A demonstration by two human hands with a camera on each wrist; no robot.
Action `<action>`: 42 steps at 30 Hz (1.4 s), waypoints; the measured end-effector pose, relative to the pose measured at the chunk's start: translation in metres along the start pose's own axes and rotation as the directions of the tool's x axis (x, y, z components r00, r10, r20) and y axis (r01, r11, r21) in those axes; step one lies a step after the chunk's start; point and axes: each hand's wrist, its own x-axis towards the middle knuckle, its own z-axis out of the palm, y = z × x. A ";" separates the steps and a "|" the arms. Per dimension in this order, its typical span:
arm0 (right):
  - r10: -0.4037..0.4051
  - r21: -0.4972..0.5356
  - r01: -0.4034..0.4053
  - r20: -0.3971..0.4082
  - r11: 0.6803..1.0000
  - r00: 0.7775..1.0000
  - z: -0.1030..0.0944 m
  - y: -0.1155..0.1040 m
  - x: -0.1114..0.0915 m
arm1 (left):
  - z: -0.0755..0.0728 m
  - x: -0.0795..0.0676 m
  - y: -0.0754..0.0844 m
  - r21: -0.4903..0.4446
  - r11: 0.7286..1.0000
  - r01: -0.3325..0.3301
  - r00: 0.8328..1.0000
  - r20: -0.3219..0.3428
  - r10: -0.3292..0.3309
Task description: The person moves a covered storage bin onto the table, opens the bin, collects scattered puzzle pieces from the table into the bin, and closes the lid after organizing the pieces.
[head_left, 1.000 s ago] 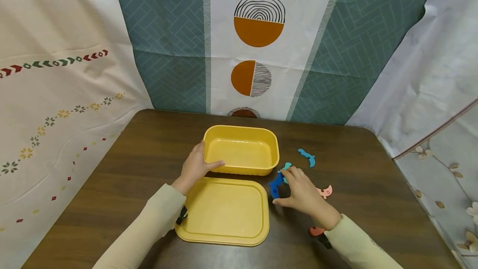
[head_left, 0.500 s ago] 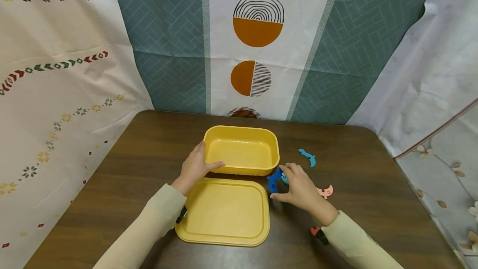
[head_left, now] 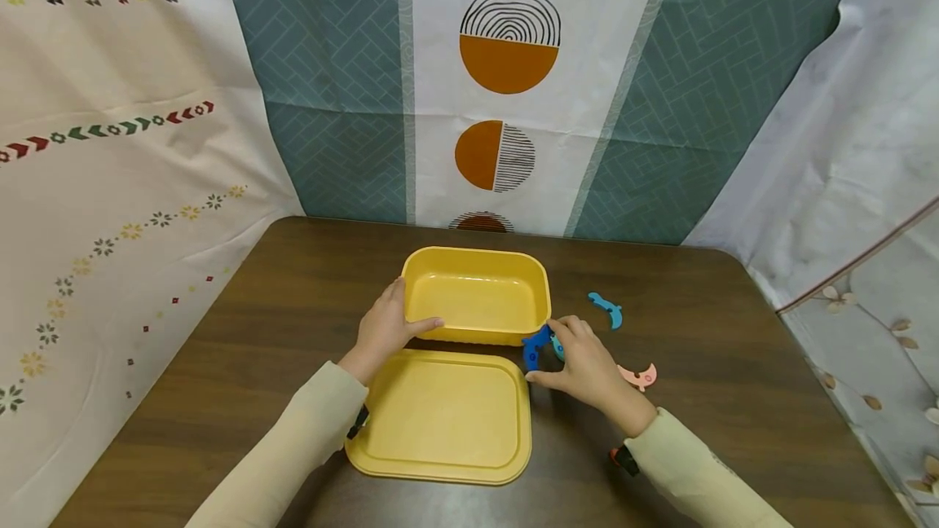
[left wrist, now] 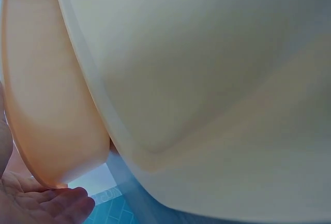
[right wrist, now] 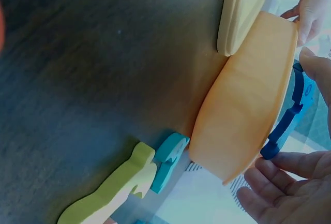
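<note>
Resting at the left end of the yellow plastic box [head_left: 477,336], my left hand [head_left: 384,326] holds its rim, thumb over the front edge and fingers along the outer side. The box is upright, and its bare inside floor shows. My right hand [head_left: 585,367] pinches a dark blue curved toy piece [right wrist: 292,115] by its two ends, between thumb and fingertips. This piece is raised near the box's front right corner. A teal piece [right wrist: 170,158] and a yellow-green piece [right wrist: 106,188] lie on the table below, largely hidden by the right hand in the head view.
A flat yellow lid [head_left: 440,414] lies in front of the box. To the right are a light blue piece [head_left: 606,309] and a pink piece [head_left: 641,377]. An orange-red piece [head_left: 614,455] is partly hidden by the right wrist. Patterned cloth [head_left: 506,169] hangs behind the table.
My right hand has shifted slightly left with the blue toy piece, towards the box's corner. My left hand, box and lid have stayed in place.
</note>
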 end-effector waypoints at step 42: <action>0.167 0.104 -0.160 -0.061 0.982 0.984 0.011 -0.018 0.033 | -0.005 -0.001 -0.001 0.106 0.994 -0.018 1.000 0.018 0.016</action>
